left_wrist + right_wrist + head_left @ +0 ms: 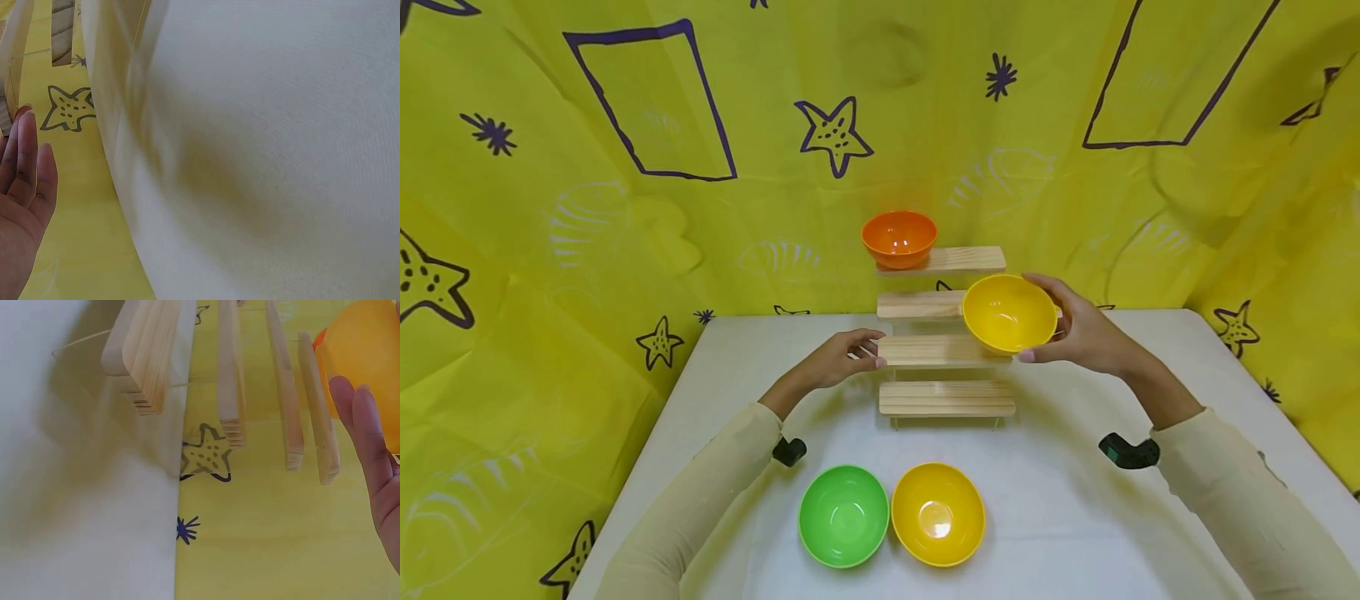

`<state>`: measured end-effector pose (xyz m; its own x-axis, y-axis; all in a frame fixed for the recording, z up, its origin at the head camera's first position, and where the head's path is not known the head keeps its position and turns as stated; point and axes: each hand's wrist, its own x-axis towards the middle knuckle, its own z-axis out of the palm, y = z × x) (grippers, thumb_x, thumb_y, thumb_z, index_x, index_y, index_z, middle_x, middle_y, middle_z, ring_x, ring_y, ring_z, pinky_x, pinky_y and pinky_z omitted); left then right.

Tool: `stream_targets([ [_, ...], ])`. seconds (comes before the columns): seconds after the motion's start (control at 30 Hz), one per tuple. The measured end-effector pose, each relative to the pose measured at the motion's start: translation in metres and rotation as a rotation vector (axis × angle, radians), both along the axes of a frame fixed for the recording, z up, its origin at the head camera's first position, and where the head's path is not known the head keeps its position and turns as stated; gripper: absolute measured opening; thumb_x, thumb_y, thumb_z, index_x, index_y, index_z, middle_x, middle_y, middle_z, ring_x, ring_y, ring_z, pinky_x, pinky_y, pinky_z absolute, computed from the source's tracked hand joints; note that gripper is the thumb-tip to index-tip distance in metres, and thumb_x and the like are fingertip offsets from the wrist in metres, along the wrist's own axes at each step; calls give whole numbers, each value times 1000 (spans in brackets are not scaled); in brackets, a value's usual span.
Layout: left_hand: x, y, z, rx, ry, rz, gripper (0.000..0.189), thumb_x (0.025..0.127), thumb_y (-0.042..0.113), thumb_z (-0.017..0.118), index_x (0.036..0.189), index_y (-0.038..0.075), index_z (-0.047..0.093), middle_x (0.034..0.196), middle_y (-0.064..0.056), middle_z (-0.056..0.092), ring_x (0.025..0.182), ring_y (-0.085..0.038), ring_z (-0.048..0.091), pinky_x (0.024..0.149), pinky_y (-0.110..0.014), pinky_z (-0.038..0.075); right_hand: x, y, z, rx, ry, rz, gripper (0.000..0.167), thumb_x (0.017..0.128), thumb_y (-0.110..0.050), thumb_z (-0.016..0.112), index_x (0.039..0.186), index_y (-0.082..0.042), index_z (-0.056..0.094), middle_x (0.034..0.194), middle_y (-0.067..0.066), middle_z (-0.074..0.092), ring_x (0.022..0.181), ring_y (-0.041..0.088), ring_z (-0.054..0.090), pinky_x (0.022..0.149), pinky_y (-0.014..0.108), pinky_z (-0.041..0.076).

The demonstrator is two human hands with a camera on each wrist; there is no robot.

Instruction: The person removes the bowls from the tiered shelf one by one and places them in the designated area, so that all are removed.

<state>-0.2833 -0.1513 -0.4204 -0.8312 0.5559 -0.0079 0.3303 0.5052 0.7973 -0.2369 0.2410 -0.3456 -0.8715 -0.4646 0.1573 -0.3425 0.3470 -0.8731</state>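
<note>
Opening toward head camera, yellow bowl [1009, 313] gripped by right fingers [1056, 289], left fingers [26, 150] relaxed.

Long cream sleeves [700, 492], lightly creased; small blackish wrist cameras [1129, 452].

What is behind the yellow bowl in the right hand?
In the head view, the two middle wooden steps show partly behind the yellow bowl; the upper one's right end is covered and cannot be seen there.
</note>
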Motion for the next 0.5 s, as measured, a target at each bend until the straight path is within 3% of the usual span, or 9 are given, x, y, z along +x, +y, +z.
stream_targets([
  [0.5, 0, -2, 1, 4, 2, -5, 53, 97, 22, 68, 144, 4, 51, 124, -17, 64, 109, -28, 63, 90, -36, 52, 22, 10, -16, -27, 19, 20, 103, 76, 6, 82, 157, -6, 19, 145, 17, 32, 97, 14, 66, 77, 27, 60],
])
